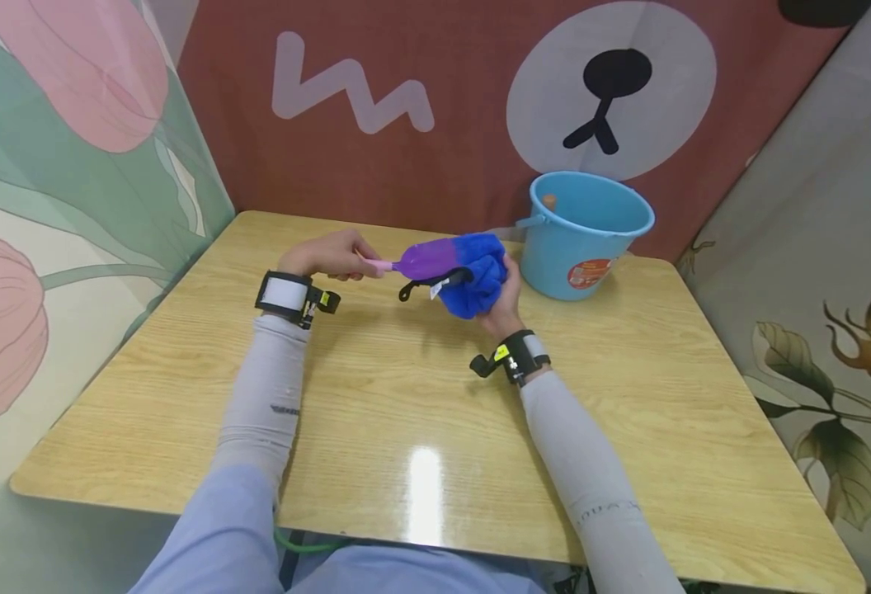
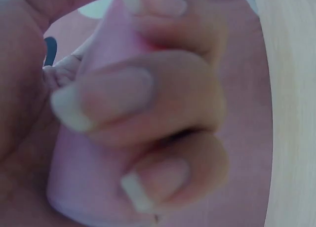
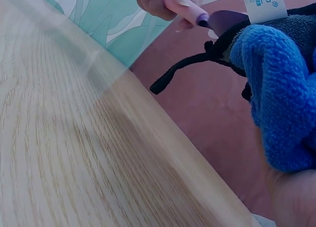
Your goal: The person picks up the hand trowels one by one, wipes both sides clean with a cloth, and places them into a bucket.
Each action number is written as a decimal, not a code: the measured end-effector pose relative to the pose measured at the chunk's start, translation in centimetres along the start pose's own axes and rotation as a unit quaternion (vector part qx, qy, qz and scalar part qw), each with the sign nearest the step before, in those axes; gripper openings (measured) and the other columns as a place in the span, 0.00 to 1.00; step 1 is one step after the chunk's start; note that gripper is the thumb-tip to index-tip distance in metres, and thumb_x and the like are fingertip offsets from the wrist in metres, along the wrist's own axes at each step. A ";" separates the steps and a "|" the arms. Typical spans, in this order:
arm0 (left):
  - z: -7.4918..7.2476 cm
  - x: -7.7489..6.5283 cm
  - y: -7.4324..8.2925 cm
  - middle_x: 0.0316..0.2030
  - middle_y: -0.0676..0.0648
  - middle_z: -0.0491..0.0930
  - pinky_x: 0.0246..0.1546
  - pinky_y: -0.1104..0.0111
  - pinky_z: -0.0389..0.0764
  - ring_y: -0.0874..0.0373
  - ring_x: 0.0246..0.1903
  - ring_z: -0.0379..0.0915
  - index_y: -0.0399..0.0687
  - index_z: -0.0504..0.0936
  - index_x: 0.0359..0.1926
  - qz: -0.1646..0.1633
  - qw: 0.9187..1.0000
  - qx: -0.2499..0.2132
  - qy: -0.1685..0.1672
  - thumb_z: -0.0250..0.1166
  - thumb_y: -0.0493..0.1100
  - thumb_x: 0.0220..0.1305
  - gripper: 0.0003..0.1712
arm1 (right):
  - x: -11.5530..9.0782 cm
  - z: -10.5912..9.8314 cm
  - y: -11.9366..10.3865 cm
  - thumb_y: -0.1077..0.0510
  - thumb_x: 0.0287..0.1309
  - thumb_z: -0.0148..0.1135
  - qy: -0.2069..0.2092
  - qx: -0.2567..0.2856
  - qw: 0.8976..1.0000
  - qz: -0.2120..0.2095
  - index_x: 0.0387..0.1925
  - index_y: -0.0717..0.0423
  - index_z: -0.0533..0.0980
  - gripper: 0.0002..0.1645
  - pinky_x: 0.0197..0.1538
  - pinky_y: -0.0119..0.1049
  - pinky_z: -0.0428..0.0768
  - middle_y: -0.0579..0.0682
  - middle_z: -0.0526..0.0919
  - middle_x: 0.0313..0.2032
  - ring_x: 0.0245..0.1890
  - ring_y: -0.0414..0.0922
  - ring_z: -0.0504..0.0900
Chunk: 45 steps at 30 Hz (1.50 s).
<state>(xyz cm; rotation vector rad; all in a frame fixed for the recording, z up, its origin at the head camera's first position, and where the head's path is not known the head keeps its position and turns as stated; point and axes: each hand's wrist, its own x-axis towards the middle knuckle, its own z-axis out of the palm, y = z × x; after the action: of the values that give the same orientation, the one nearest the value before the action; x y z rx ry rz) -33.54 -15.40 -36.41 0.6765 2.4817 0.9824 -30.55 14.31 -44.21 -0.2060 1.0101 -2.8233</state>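
A small trowel [image 1: 426,258] with a purple blade and pink handle is held above the table. My left hand [image 1: 330,254] grips its handle; in the left wrist view, curled fingers wrap the pink handle [image 2: 94,170]. My right hand [image 1: 507,303] holds a bunched blue cloth [image 1: 486,276] against the far end of the blade, and the cloth hides the tip. A black strap [image 1: 407,292] and a white label hang from the cloth. The right wrist view shows the fuzzy blue cloth [image 3: 284,98] close up, with the label [image 3: 265,6] near the blade.
On the back right of the wooden table [image 1: 376,429] stands a light blue bucket [image 1: 554,264] with a red sticker. An orange-brown rod end [image 1: 549,201] shows inside it. Patterned cloth hangings surround the table at the back and sides.
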 end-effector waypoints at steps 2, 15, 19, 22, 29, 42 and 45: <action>-0.3 -0.2 -0.3 0.18 0.49 0.71 0.17 0.71 0.61 0.62 0.14 0.57 0.45 0.89 0.46 -0.009 1.000 0.007 0.001 0.69 0.50 0.67 0.15 | 0.0 0.0 0.0 0.40 0.77 0.35 0.002 -0.005 1.000 0.000 0.19 0.44 0.72 0.32 0.14 0.25 0.65 0.37 0.74 0.14 0.11 0.32 0.72; -0.9 -0.3 -0.7 0.17 0.51 0.67 0.18 0.70 0.57 0.62 0.15 0.56 0.46 0.89 0.44 0.042 0.999 -0.021 0.020 0.67 0.52 0.68 0.15 | 0.1 0.0 0.2 0.40 0.76 0.36 0.008 -0.029 1.000 -0.006 0.18 0.43 0.72 0.31 0.15 0.24 0.64 0.36 0.73 0.14 0.12 0.31 0.71; -0.5 0.0 -0.4 0.18 0.50 0.68 0.18 0.70 0.57 0.62 0.16 0.57 0.46 0.89 0.43 0.069 0.997 -0.030 0.031 0.67 0.51 0.69 0.14 | 0.1 0.3 0.5 0.41 0.75 0.38 0.020 -0.027 0.999 0.002 0.20 0.43 0.71 0.28 0.17 0.24 0.66 0.37 0.73 0.16 0.13 0.32 0.72; 0.0 0.5 -0.3 0.19 0.50 0.68 0.19 0.70 0.58 0.61 0.17 0.57 0.46 0.89 0.43 0.082 0.996 -0.036 0.031 0.66 0.51 0.69 0.14 | 0.1 0.3 0.7 0.41 0.76 0.36 0.016 -0.025 0.999 0.012 0.22 0.43 0.71 0.27 0.18 0.25 0.67 0.37 0.73 0.16 0.14 0.32 0.73; 1.0 1.3 0.4 0.18 0.51 0.65 0.20 0.69 0.58 0.60 0.17 0.57 0.48 0.89 0.41 0.102 0.993 -0.053 0.025 0.64 0.52 0.71 0.14 | 0.2 0.2 1.2 0.40 0.77 0.35 0.016 -0.057 0.998 0.029 0.30 0.44 0.73 0.26 0.22 0.26 0.68 0.37 0.73 0.21 0.17 0.32 0.73; 2.8 2.7 1.4 0.16 0.52 0.60 0.20 0.68 0.55 0.59 0.16 0.53 0.51 0.91 0.45 0.134 0.989 -0.061 0.016 0.62 0.55 0.73 0.17 | 0.5 -0.2 2.6 0.38 0.75 0.30 0.024 -0.145 0.989 0.021 0.28 0.42 0.76 0.31 0.24 0.26 0.69 0.36 0.77 0.20 0.19 0.32 0.72; 3.0 2.8 1.6 0.16 0.53 0.60 0.19 0.69 0.55 0.59 0.15 0.54 0.51 0.91 0.45 0.142 0.989 -0.046 0.022 0.62 0.55 0.73 0.17 | 0.5 -0.2 2.5 0.38 0.74 0.32 0.021 -0.143 0.989 0.029 0.27 0.43 0.75 0.30 0.24 0.27 0.69 0.37 0.75 0.20 0.19 0.33 0.72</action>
<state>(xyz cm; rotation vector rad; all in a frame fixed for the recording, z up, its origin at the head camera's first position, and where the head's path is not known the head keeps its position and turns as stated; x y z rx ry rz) -33.79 -11.19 -37.79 1.0082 2.4023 1.2175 -30.82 12.39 -45.91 -0.1426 1.4045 -2.6316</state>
